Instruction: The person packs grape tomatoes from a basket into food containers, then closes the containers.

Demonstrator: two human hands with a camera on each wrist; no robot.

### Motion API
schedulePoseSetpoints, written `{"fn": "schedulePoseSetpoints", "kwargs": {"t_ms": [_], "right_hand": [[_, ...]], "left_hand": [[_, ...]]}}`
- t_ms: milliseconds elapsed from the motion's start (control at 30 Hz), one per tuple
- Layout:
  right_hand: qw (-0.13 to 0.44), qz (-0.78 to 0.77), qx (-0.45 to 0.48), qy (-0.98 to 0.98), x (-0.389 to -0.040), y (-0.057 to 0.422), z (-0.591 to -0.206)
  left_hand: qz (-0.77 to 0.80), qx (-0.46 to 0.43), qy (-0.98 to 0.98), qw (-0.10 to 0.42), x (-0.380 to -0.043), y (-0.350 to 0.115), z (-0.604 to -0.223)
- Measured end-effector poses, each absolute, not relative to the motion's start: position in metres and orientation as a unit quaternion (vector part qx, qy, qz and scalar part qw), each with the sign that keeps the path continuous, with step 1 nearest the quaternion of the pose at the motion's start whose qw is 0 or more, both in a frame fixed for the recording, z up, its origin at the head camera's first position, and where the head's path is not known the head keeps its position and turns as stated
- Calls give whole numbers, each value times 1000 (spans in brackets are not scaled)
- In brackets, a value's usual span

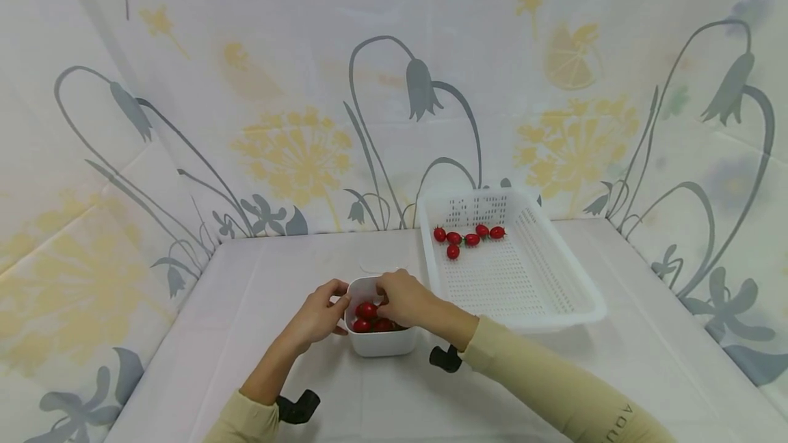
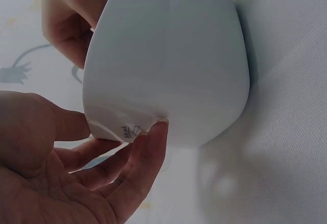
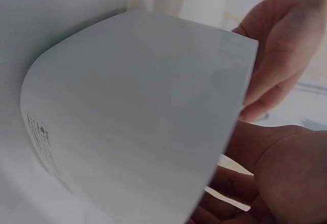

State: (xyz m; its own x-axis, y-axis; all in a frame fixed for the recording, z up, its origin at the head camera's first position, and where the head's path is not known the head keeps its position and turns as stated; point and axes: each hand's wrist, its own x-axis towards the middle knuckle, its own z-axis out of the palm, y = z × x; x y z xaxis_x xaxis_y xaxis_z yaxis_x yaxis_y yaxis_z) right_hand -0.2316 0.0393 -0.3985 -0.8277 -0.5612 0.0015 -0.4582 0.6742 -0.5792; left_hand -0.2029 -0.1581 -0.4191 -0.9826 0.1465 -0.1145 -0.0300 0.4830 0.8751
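Observation:
A small white plastic container (image 1: 383, 345) stands upright on the table, with several red cherry tomatoes (image 1: 366, 311) inside. My left hand (image 1: 318, 315) holds it at its left corner; in the left wrist view the thumb is at the rim and the fingertips press the outer wall. From the right, my right hand (image 1: 408, 301) reaches over the rim with bent fingers, down among the tomatoes. The container wall hides those fingertips in both wrist views, and I cannot tell whether they hold a tomato.
Right of the container is a large white perforated basket (image 1: 581, 286). Several more cherry tomatoes (image 1: 472, 240) lie toward its back left. A pale cloth covers the table (image 1: 258, 279), and a flower-printed curtain (image 1: 394, 142) surrounds the back and sides.

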Motion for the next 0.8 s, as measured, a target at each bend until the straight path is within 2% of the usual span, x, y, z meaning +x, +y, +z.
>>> {"fn": "schedulePoseSetpoints", "kwargs": {"t_ms": [400,800], "right_hand": [[106,-317,-334,881,-221,66,-383],[109,-345,-331,871,-213,105,-363]], "left_hand": [[502,29,859,92,-202,-158,-417],[505,29,858,89,-202,-157,-416]]}}
